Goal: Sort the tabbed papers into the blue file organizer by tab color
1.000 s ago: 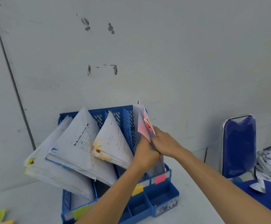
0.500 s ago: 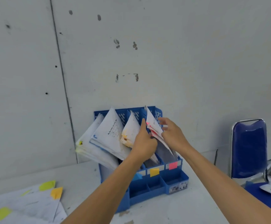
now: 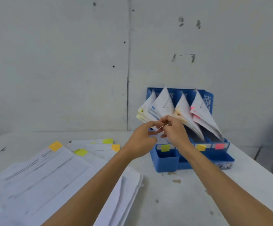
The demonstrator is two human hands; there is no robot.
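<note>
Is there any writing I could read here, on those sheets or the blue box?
None can be read.
Loose papers on the table: printed lines, blurred.
Filed papers in the blue file organizer: print too small.
Sticker on its front: blurred.

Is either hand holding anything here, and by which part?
No sheet is held. Left hand and right hand meet at curled fingertips before the blue file organizer; whether they pinch something small cannot be told.
</note>
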